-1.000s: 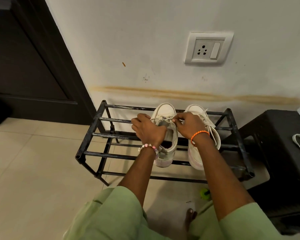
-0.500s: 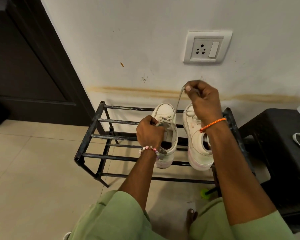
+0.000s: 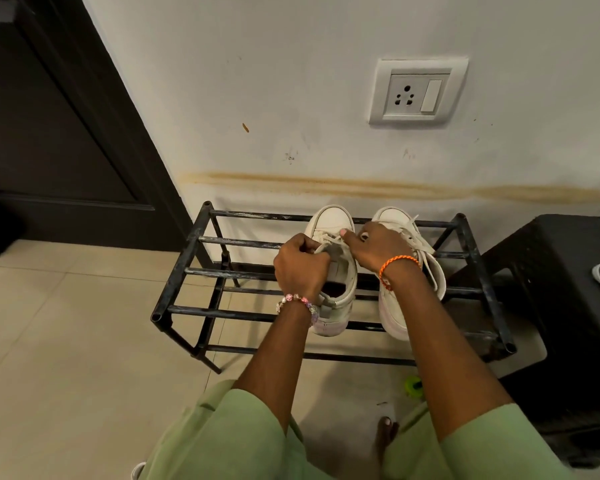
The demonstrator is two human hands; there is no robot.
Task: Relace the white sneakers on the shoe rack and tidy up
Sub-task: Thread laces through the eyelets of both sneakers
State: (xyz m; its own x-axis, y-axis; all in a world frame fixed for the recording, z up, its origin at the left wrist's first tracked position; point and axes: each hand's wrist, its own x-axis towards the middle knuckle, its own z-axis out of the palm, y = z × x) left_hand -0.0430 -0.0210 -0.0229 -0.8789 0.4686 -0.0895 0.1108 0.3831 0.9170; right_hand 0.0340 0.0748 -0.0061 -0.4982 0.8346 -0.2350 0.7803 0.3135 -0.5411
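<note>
Two white sneakers sit side by side on the top bars of a black shoe rack (image 3: 187,268), toes at twelve o'clock toward the wall. The left sneaker (image 3: 336,271) has both hands on it. The left hand (image 3: 300,265) curls around its tongue and lace at nine o'clock of the eyelets. The right hand (image 3: 378,245) pinches the lace (image 3: 329,241) at three o'clock, thumb and finger closed on it. The right sneaker (image 3: 395,306) lies partly under the right wrist, its loose laces trailing over its side.
</note>
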